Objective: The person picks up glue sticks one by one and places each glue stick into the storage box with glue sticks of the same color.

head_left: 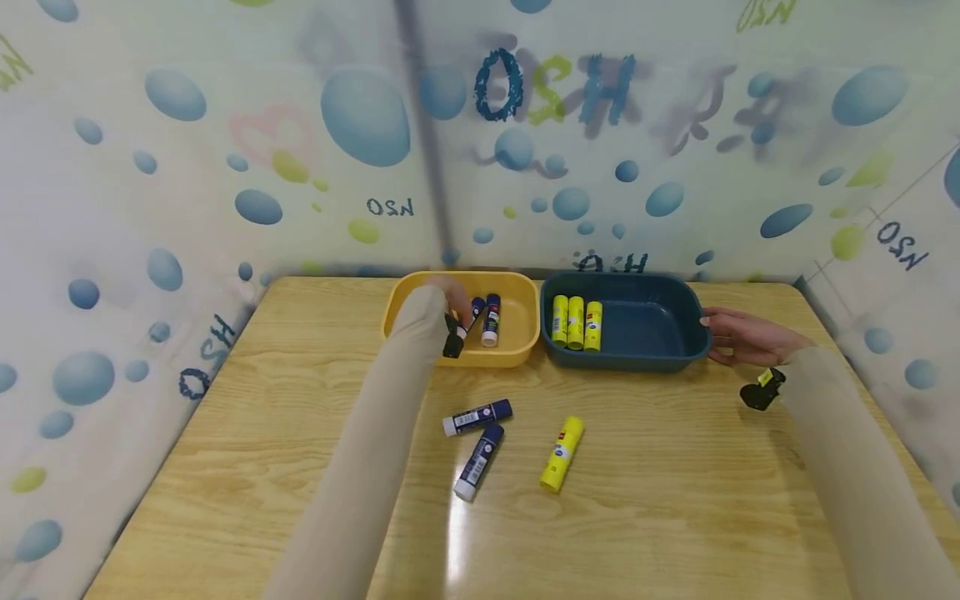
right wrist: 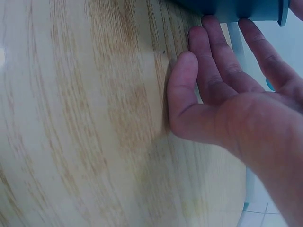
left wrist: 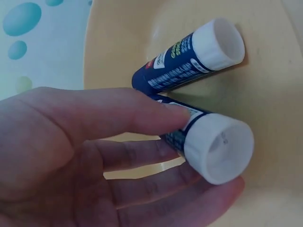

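In the left wrist view, my left hand (left wrist: pixel 142 118) pinches a dark blue glue stick (left wrist: pixel 220 149) between thumb and fingers, its white end outward. Another blue glue stick (left wrist: pixel 189 52) lies right beside it on the floor of the yellow-orange bin (head_left: pixel 519 312). The head view has this hand inside the bin's left half, partly hidden by the sleeve. At the right end of the dark blue bin (head_left: pixel 648 321), my right hand (head_left: pixel 750 337) touches the outer wall with extended fingertips. Three yellow glue sticks (head_left: pixel 575 323) stand side by side in that bin's left part.
Two blue glue sticks, one nearly crosswise (head_left: pixel 477 417) and one slanted (head_left: pixel 480 462), lie on the wooden table (head_left: pixel 675 500) before the bins. A yellow glue stick (head_left: pixel 562 454) lies to their right. A patterned wall covering (head_left: pixel 510 192) rises close behind the bins.
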The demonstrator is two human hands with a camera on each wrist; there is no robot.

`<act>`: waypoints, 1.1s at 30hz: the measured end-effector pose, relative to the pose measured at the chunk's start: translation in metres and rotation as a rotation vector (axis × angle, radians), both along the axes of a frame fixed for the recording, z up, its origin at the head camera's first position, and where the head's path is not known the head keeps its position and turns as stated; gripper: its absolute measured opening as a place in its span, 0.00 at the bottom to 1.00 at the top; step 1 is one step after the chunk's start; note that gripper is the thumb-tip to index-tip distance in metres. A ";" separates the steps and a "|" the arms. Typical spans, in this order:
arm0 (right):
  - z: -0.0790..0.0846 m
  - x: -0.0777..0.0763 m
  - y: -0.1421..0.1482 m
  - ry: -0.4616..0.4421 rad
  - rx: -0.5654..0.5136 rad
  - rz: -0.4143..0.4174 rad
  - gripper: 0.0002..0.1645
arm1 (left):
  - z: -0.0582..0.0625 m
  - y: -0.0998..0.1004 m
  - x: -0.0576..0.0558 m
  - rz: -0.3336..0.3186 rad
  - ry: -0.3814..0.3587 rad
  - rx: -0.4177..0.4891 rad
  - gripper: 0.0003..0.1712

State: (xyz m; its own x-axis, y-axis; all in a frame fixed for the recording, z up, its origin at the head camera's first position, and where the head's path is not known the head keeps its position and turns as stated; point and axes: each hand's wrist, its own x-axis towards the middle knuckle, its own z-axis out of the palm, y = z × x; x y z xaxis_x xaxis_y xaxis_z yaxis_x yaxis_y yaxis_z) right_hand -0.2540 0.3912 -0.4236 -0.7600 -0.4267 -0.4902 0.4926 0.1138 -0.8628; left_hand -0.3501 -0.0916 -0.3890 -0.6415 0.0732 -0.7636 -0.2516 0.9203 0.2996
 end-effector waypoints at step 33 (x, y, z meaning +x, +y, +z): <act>0.000 0.002 -0.001 -0.015 -0.046 -0.045 0.11 | 0.015 0.003 0.030 0.028 0.142 -0.040 0.32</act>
State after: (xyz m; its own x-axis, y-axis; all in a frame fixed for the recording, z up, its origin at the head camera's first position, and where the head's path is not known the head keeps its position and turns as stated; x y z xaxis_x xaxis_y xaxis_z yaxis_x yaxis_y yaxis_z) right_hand -0.2521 0.3902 -0.4240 -0.7721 -0.4143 -0.4819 0.5089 0.0511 -0.8593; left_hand -0.3200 -0.0885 -0.3739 -0.7448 0.0247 -0.6668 -0.2352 0.9254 0.2971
